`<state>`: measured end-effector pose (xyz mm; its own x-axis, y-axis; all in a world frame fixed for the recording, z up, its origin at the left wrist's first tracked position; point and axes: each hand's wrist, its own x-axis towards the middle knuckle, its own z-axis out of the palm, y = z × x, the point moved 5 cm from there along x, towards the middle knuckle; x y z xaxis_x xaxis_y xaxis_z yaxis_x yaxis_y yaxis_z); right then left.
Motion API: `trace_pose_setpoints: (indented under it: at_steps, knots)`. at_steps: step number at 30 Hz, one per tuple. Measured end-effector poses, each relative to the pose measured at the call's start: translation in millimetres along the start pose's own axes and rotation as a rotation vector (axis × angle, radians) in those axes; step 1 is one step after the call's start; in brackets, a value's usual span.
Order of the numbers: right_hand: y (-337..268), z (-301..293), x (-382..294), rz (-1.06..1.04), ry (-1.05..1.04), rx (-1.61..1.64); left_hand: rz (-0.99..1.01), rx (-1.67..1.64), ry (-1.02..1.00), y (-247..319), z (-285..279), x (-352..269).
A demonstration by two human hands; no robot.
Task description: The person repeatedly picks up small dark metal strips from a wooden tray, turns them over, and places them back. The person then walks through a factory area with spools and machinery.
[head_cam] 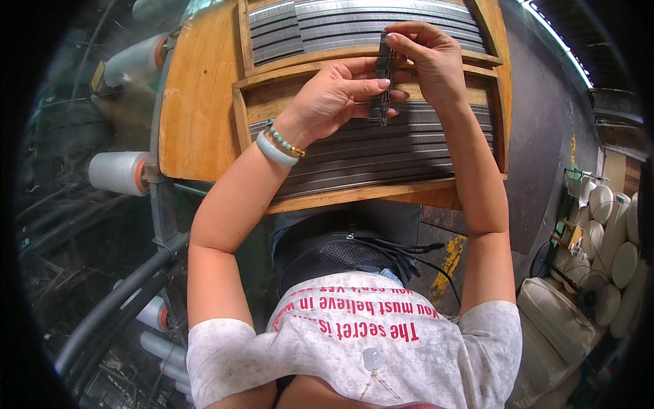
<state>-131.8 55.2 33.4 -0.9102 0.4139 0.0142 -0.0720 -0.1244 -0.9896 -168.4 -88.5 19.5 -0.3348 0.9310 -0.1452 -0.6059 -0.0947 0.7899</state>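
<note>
A short stack of dark, thin metal strips (380, 102) stands upright in the picture between my hands, above the nearer wooden tray (357, 195). My left hand (342, 92) grips it, with the thumb across its face and the fingers behind. At its far end, the thumb and forefinger of my right hand (434, 59) pinch the strips. Below lie rows of grey metal strips (368, 153), packed side by side in the nearer tray. More such rows (388, 25) fill the farther wooden tray (357, 55). The strips' exact kind cannot be told.
Both trays rest on a wooden board (199, 112). Cones of pale yarn (117, 173) stand on a metal frame (162, 204) at left, beside dark pipes (117, 301). Rolls of white fabric (557, 317) are piled at lower right, on the far side of the dark floor (536, 153).
</note>
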Motion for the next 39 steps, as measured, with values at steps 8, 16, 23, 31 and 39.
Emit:
trace_pose_setpoints:
  at_steps: [8,16,23,31,39]
  knots:
    - [-5.2,2.3,3.4,-0.081,-0.076,-0.036,-0.017,-0.043,0.066,-3.3,-7.5,0.3]
    - [-5.5,2.5,1.9,-0.066,-0.064,-0.051,-0.018,-0.007,0.049,-2.9,-5.8,-0.4]
    - [-4.1,0.6,0.0,0.006,-0.025,-0.096,-0.009,0.054,0.055,-2.6,-3.1,-1.0]
    - [-2.5,6.8,-2.0,0.034,-0.060,-0.063,-0.014,0.038,0.036,-2.6,-1.5,-0.6]
    - [-3.8,4.2,-1.4,0.049,-0.050,-0.110,-0.084,0.001,0.018,-1.6,-2.7,-1.7]
